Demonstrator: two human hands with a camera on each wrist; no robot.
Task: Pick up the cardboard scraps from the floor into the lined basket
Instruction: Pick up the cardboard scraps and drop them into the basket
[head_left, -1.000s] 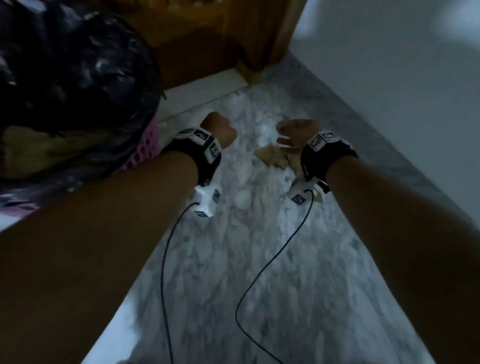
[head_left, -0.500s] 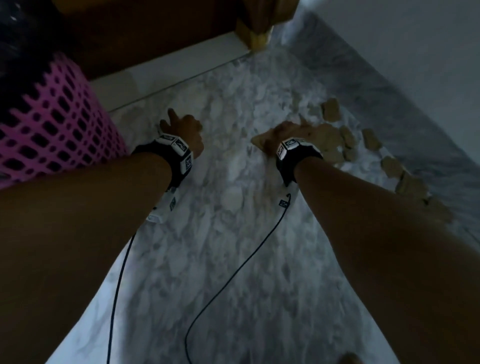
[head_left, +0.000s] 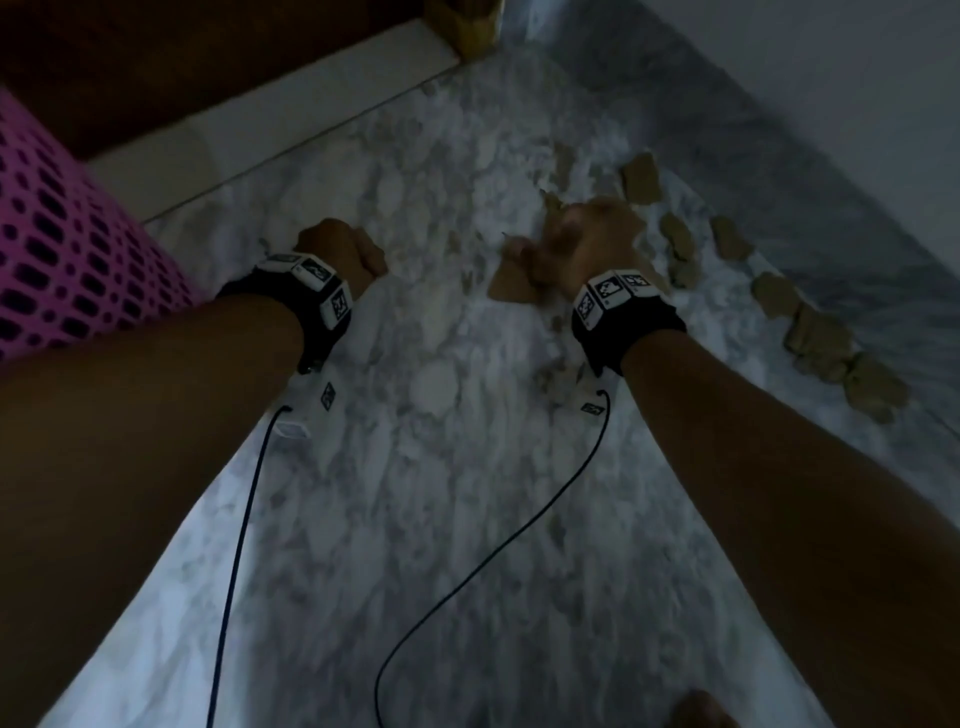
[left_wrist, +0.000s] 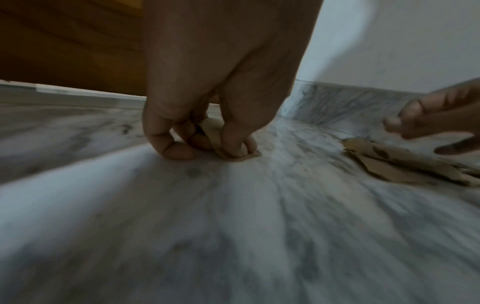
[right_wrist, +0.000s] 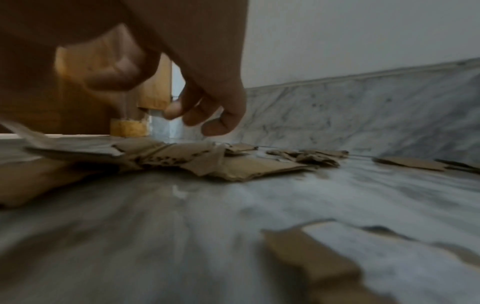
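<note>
Low over the marble floor (head_left: 426, 467), my left hand (head_left: 343, 254) has its fingers curled down and pinches a small cardboard scrap (left_wrist: 250, 155) against the floor between thumb and fingers (left_wrist: 179, 151). My right hand (head_left: 582, 244) hovers just above a pile of torn cardboard scraps (head_left: 511, 286), its fingers (right_wrist: 207, 117) hanging loose over the pile (right_wrist: 233, 166) and holding nothing. More scraps (head_left: 779, 296) trail along the floor by the right wall. The pink mesh basket (head_left: 62, 244) stands at the left edge; its lining is out of view.
A wooden door (head_left: 156, 67) and its frame post (head_left: 467, 26) close off the far side. A white wall (head_left: 831, 104) with a marble skirting runs along the right. Wrist cables (head_left: 234, 545) trail over the floor. One blurred scrap (right_wrist: 311, 259) lies close under my right wrist.
The view has tilted down from the basket to the floor. Both hands have come down low: the left has curled onto a small scrap, the right has moved over the pile.
</note>
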